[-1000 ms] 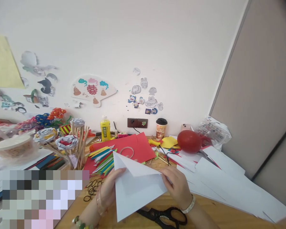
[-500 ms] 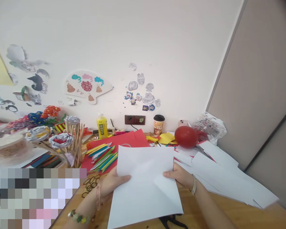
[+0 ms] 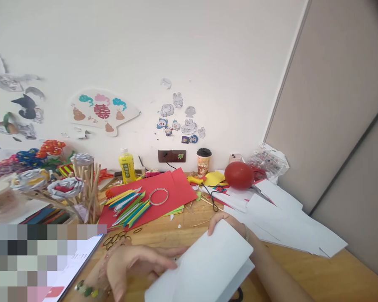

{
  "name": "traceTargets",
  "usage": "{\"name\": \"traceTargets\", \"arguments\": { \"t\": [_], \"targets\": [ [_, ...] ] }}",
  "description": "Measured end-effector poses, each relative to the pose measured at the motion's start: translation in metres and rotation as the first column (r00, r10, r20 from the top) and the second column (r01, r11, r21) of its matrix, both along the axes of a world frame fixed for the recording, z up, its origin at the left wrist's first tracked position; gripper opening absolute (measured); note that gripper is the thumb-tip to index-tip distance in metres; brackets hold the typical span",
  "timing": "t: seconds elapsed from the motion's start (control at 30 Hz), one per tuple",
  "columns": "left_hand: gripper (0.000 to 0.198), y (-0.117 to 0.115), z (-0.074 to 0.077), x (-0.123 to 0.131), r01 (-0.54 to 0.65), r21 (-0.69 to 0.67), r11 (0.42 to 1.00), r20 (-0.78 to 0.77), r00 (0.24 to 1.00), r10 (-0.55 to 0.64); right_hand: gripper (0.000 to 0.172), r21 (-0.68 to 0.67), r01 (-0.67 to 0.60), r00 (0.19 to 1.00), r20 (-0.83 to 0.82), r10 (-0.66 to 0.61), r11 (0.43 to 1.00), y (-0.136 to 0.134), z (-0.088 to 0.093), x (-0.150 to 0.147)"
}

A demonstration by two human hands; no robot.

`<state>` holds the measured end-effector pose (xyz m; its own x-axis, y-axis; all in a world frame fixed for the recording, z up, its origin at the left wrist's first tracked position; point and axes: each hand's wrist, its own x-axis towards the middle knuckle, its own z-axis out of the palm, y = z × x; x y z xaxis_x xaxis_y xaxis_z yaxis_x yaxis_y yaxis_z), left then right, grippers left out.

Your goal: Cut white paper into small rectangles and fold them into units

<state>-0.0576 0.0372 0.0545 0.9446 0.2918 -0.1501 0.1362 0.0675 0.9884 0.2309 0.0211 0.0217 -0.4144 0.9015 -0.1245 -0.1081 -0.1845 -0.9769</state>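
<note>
Your right hand [image 3: 223,222] grips the plain white sheet of paper [image 3: 204,264] at its upper edge, fingers bent over it. Your left hand [image 3: 138,262] is spread and loose, a fingertip at the paper's left side; whether it presses cannot be told. The sheet is tilted, in front of you above the wooden tabletop [image 3: 305,268].

Change noted: half a second ago you held the sheet spread out, one hand at each side. It is now turned and doubled over, two layers showing at the right edge. In my judgement the folding is under way; no finished crease can be confirmed. The sheet's shift also exposes the thin silver-coloured ring [image 3: 158,204] on the flat red paper [image 3: 176,184]. A black handle loop [image 3: 238,295] protrudes beneath your sheet, otherwise hidden.

Markings, outward: the bright flat screen [image 3: 78,258] at lower left bears characters too blurred to read. The yellow plastic bottle with white cap [image 3: 127,167] carries vertical Chinese characters, apparently beginning 冰糖. The patterned paper cup with black lid [image 3: 203,163] has lettering not legible with certainty. On the wall, the white fan-shaped cutout [image 3: 102,111] shows a red 囍.
</note>
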Motion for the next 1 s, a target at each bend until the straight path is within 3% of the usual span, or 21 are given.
{"name": "traceTargets", "arguments": {
  "t": [0.03, 0.13, 0.2, 0.27, 0.37, 0.5, 0.57, 0.63, 0.73, 0.83, 0.9, 1.0],
  "targets": [
    [0.085, -0.003, -0.003, 0.004, -0.044, -0.027, 0.999, -0.013, 0.999, 0.044, 0.017, -0.005, -0.028, 1.000, 0.013, 0.028, 1.000, -0.003, 0.002, -0.003],
    [0.066, -0.013, -0.018, 0.023, -0.236, -0.025, 0.971, -0.081, 0.969, 0.233, 0.019, 0.018, -0.083, 0.995, 0.056, 0.082, 0.996, -0.011, 0.004, -0.015],
    [0.054, -0.018, -0.027, 0.036, -0.196, 0.007, 0.981, -0.117, 0.974, 0.196, 0.018, 0.059, -0.076, 0.994, 0.081, 0.071, 0.995, -0.012, 0.003, -0.022],
    [0.045, -0.022, -0.032, 0.044, -0.211, 0.022, 0.977, -0.151, 0.966, 0.212, 0.015, 0.103, -0.014, 0.996, 0.086, 0.005, 0.995, -0.010, 0.003, -0.025],
    [0.042, -0.021, -0.031, 0.048, -0.405, 0.004, 0.914, -0.143, 0.905, 0.401, 0.019, 0.187, 0.162, 0.984, 0.042, -0.172, 0.969, -0.003, 0.007, -0.023],
    [0.042, -0.015, -0.029, 0.048, -0.590, -0.136, 0.796, -0.057, 0.807, 0.588, 0.052, 0.122, 0.305, 0.946, -0.156, -0.285, 0.945, -0.001, 0.018, -0.021],
    [0.045, -0.013, -0.030, 0.048, -0.620, -0.202, 0.759, 0.005, 0.774, 0.633, 0.058, 0.103, 0.313, 0.937, -0.198, -0.289, 0.944, -0.004, 0.020, -0.026],
    [0.049, -0.012, -0.033, 0.050, -0.642, -0.231, 0.731, 0.050, 0.743, 0.668, 0.054, 0.174, 0.329, 0.938, -0.170, -0.300, 0.928, -0.008, 0.019, -0.034],
    [0.054, -0.015, -0.037, 0.055, -0.652, -0.268, 0.710, 0.054, 0.725, 0.686, 0.046, 0.300, 0.424, 0.905, -0.132, -0.403, 0.854, -0.013, 0.012, -0.049],
    [0.052, -0.020, -0.037, 0.059, -0.600, -0.361, 0.714, 0.054, 0.751, 0.658, 0.045, 0.322, 0.546, 0.835, -0.141, -0.531, 0.773, -0.017, 0.008, -0.060],
    [0.050, -0.023, -0.036, 0.060, -0.559, -0.412, 0.720, 0.067, 0.769, 0.635, 0.046, 0.288, 0.566, 0.823, -0.138, -0.551, 0.772, -0.019, 0.007, -0.064],
    [0.049, -0.027, -0.032, 0.058, -0.576, -0.429, 0.696, 0.033, 0.760, 0.650, 0.045, 0.268, 0.511, 0.859, -0.121, -0.497, 0.817, -0.024, 0.006, -0.067]
  ]
}}
